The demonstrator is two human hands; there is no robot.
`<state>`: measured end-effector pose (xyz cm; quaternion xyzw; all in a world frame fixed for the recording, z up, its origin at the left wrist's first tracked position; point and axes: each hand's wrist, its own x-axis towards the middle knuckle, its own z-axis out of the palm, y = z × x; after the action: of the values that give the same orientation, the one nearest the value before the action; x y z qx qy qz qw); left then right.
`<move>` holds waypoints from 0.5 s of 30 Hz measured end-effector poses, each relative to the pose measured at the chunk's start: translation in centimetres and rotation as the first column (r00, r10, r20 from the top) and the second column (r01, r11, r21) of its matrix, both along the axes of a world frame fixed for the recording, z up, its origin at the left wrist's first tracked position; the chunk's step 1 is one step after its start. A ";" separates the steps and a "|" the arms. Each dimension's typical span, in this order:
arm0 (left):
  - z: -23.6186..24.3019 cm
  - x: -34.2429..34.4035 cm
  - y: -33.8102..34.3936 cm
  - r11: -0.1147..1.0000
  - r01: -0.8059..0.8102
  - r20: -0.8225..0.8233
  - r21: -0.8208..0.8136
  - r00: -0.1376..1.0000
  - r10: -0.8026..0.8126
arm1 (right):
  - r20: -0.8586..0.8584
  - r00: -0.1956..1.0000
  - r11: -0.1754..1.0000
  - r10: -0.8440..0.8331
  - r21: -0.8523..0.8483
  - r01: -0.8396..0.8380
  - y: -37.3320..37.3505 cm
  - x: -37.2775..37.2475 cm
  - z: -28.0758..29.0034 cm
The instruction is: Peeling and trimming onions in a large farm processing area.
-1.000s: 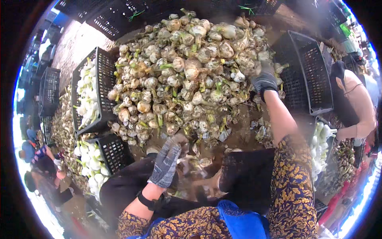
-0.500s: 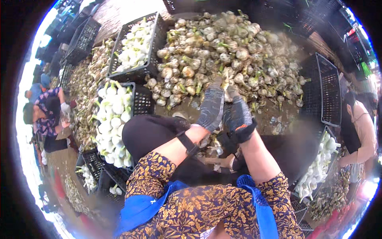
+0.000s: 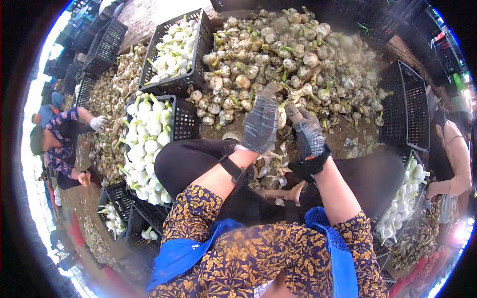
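Note:
My left hand (image 3: pixel 262 123), in a grey knitted glove, is closed at the near edge of a heap of soil-stained garlic (image 3: pixel 278 59). A pale garlic bulb (image 3: pixel 282 118) shows partly between my two hands; the fingers hide most of it. My right hand (image 3: pixel 309 133), in a matching glove with darkened fingertips, has its fingers bent in against the bulb from the other side. Dark straps circle both wrists. Below the hands, loose skins and scraps (image 3: pixel 271 166) lie on the ground between my legs.
Black crates of clean white garlic stand at my left, one near (image 3: pixel 149 144) and one farther (image 3: pixel 174 49), with another at right (image 3: pixel 405 198). A tipped black crate (image 3: pixel 405 107) borders the heap. Co-workers sit at left (image 3: pixel 62 139) and right (image 3: pixel 454 159).
My hands have drawn slightly apart, the right one shifting rightward and turning. The view has shifted a little. The left co-worker's gloved hand has reached out toward their heap.

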<state>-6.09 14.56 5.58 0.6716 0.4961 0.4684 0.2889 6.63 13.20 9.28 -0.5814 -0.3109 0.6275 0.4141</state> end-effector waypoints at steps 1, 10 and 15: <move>0.1 0.0 -0.1 1.000 0.002 -0.004 0.013 1.000 -0.002 | -0.001 1.000 1.000 -0.001 -0.008 0.001 0.1 0.0 0.0; 0.6 0.4 -0.4 0.998 -0.018 0.189 -0.053 0.982 0.028 | 0.108 0.993 0.999 0.039 -0.007 -0.038 -0.1 0.6 -0.4; -0.1 0.2 -0.3 0.989 -0.030 -0.018 0.145 0.999 0.033 | 0.141 0.987 0.997 0.078 -0.002 -0.078 -0.4 1.2 -0.3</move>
<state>-5.86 14.27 5.45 0.6878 0.4742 0.5006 0.2269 7.78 12.78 9.00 -0.6110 -0.3630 0.6000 0.3673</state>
